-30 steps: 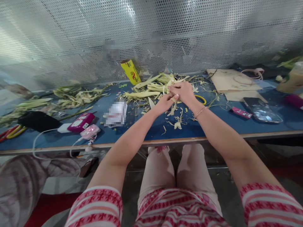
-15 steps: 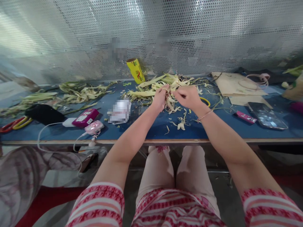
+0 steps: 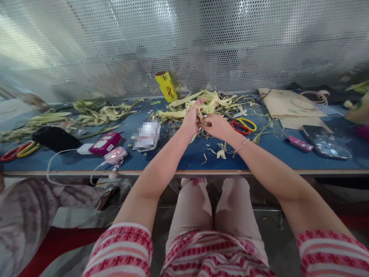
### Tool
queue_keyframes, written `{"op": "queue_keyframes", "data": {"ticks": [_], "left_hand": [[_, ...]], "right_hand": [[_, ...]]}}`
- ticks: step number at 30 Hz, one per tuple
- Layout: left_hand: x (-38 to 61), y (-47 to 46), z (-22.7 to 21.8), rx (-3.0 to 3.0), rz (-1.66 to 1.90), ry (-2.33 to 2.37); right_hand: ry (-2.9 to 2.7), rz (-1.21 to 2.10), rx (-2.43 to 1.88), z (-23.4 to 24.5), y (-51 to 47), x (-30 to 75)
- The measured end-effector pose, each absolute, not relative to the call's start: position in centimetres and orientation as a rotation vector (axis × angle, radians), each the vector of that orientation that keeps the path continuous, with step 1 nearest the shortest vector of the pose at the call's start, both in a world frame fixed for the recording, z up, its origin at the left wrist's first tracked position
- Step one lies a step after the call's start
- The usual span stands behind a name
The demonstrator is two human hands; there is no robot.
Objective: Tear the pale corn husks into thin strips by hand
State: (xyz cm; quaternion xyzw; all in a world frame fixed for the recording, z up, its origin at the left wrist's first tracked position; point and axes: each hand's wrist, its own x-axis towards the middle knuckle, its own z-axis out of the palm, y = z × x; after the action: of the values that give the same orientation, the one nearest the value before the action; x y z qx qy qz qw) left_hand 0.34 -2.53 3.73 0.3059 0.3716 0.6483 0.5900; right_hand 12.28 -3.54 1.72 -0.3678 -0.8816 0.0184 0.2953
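My left hand (image 3: 191,118) is closed round a small bunch of pale husk strips (image 3: 199,113) that look like corn husk. Against it, my right hand (image 3: 216,125) pinches the lower end of the same bunch between thumb and fingers. How the strips are fastened is hidden by the fingers. Just behind both hands lies a loose heap of pale green husks (image 3: 211,100). Scissors with red and yellow handles (image 3: 245,126) lie beyond my right wrist, their blades partly under scraps. Small husk shreds (image 3: 221,151) are scattered nearer the table edge.
On the blue table (image 3: 161,163) stands a leaning yellow tube (image 3: 166,86). To the left are a white packet (image 3: 146,135), a purple device (image 3: 106,143), a black pouch (image 3: 56,138) and more husks (image 3: 100,112). A phone (image 3: 326,141) and brown paper (image 3: 288,103) lie right.
My right hand has come down and left, towards the lower end of the bunch. The red and yellow scissor handles now show more fully. My left hand has shifted slightly left.
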Motion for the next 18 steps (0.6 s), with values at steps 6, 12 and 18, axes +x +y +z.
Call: {"op": "queue_keyframes", "data": {"ticks": [6, 12, 18], "left_hand": [[0.5, -3.0, 4.1, 0.73, 1.487, 0.814], [0.3, -2.7, 3.9, 0.754, 1.514, 0.805], [0.0, -2.4, 3.8, 0.746, 1.56, 0.792]], "right_hand": [[-2.322, -0.059, -1.23, 2.3, -4.4, 12.2], [-2.246, -0.057, -1.332, 2.4, -4.6, 12.1], [-2.148, 0.034, -1.374, 2.3, -4.4, 12.2]]}}
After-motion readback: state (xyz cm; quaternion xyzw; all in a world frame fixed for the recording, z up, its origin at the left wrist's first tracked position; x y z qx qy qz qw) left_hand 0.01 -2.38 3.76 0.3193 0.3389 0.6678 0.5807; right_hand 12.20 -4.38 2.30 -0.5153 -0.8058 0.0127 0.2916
